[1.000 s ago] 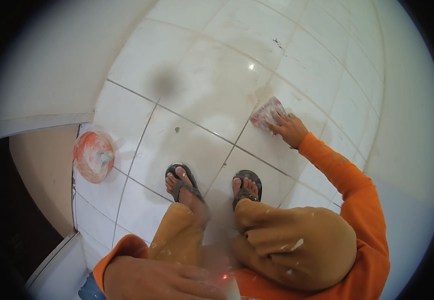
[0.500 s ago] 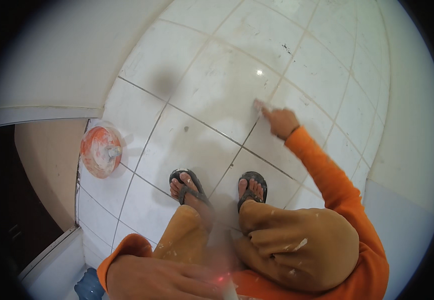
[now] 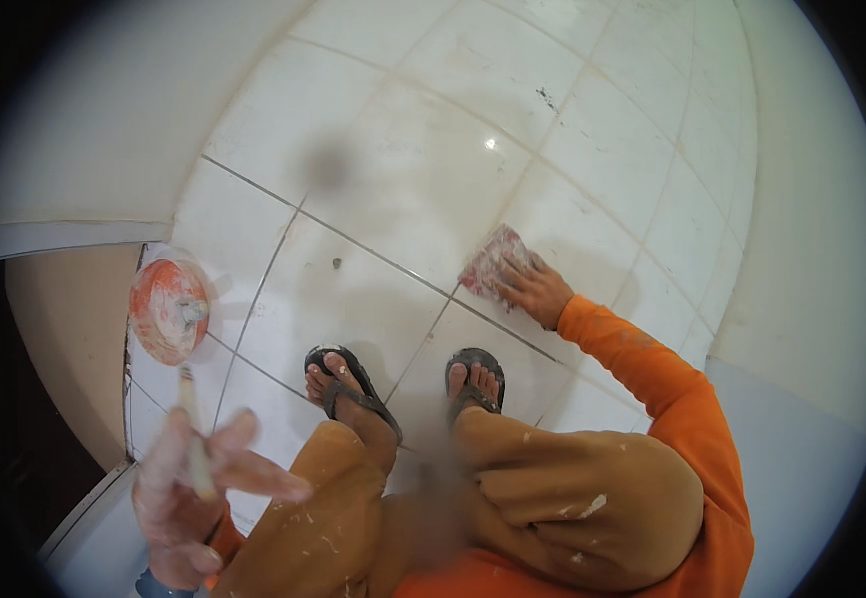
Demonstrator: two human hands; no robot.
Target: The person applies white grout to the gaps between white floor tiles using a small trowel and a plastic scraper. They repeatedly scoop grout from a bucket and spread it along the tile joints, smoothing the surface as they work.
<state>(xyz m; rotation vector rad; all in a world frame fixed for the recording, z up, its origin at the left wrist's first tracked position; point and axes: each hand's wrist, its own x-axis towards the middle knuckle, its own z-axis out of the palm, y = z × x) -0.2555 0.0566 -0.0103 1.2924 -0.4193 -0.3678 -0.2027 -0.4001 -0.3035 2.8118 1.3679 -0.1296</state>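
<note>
Wiping floor tile (image 3: 378,299), I'd say: right hand (image 3: 530,289) spread over a rag (image 3: 494,254), another stroke wanting even pressure; left hand (image 3: 175,488) pinching a cigarette (image 3: 190,399).

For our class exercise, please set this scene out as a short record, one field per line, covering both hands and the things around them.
Left hand: raised, pale thin stick between the fingers
Right hand: fingers over a red-and-white cloth; grip unclear
Cloth position: on the tiled floor
Orange dish: left side, smeared white
Footwear: dark sandals
</note>
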